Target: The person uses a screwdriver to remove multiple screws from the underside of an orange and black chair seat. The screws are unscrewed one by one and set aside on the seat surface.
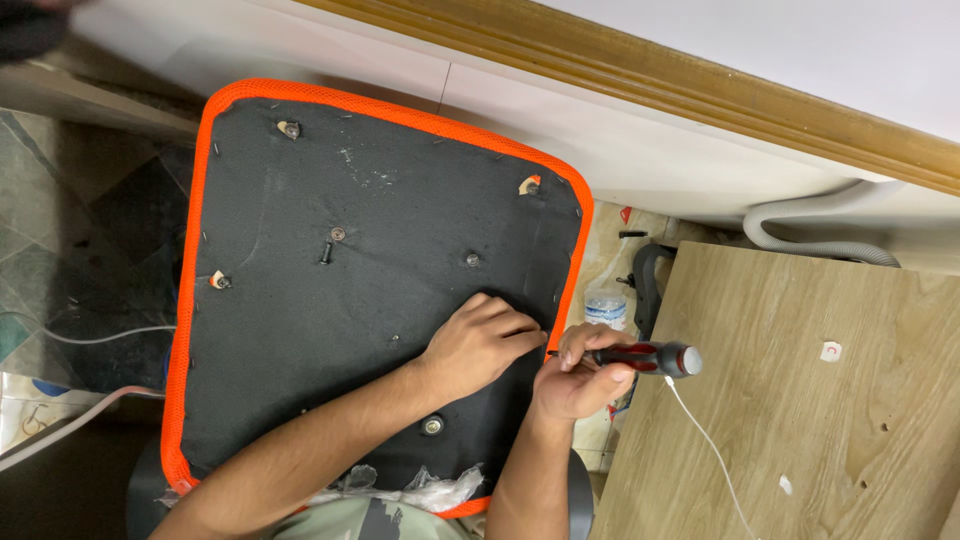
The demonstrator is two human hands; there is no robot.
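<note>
Seat pad [300, 300], black underside up with an orange rim, lay on the floor against the white wall [560, 120]. Left hand [478, 343] pressed flat near its right edge, fingers half curled and holding nothing. Right hand [578, 378] gripped a red-and-black screwdriver [640, 357], tip aimed at that edge just beside the left fingertips. A loose bolt [326, 253] lay near the pad's middle. A wooden board [800, 400] lay to the right.

A white wall [620, 130] ran across twelve o'clock, edged by a wooden moulding [700, 85]. Dark tiled floor [90, 220] lay at nine o'clock. A pale wooden board [800, 420] filled four o'clock, and a grey corrugated hose [815, 225] curved at two o'clock.
</note>
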